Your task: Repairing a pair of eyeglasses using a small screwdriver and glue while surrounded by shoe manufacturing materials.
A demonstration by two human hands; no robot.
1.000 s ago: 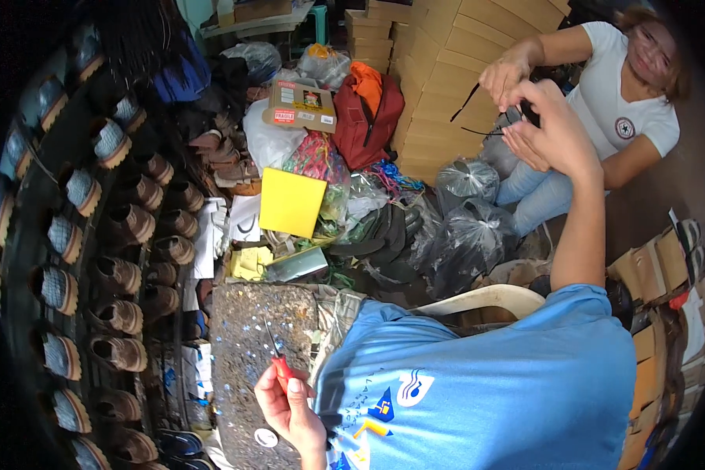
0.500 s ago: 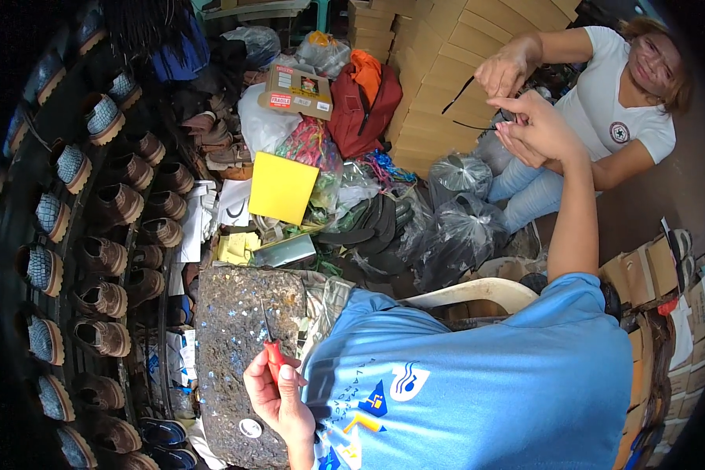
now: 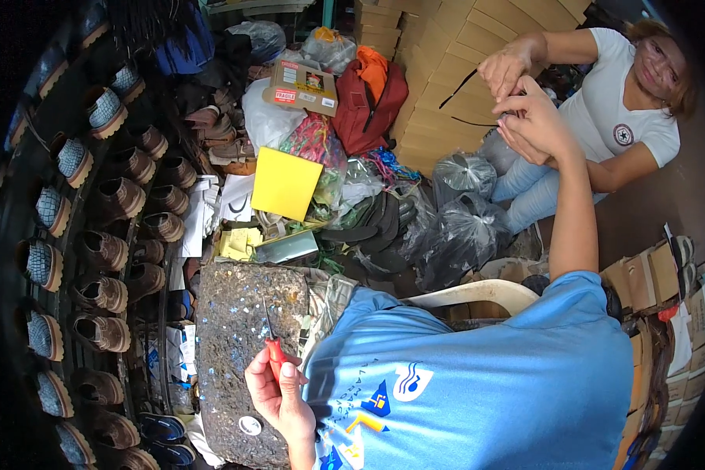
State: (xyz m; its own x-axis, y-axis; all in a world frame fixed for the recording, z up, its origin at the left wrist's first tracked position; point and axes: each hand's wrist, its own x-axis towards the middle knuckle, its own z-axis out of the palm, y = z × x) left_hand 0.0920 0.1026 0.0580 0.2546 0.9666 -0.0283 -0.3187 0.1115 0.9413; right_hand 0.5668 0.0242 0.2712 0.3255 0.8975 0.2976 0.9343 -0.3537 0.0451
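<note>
What appears to be a pair of dark eyeglasses is at upper right, raised between two people. Its two thin temples point left, unfolded and apart; its front is mostly hidden by fingers, so the condition of lenses and hinges cannot be verified.

The right hand is at the eyeglasses, arm extended, fingers bent; whether they pinch the frame cannot be told. A co-worker's hand is just above it, at the upper temple. The co-worker's other hand is obscured.

The left hand holds a slim red-handled screwdriver between thumb and fingers, shaft upward in view, over a worn, speckled work block. Contact between tip and block cannot be confirmed. A white disc lies on the block.

Progress, as judged: the tool is in hand but not applied to the eyeglasses, which are well apart from it. The frame is not yet clear of the co-worker's fingers. No completed tool work can be confirmed.

Beyond the block are a yellow sheet, a maroon backpack and black plastic bags. Brown shoes line the rack at left.
</note>
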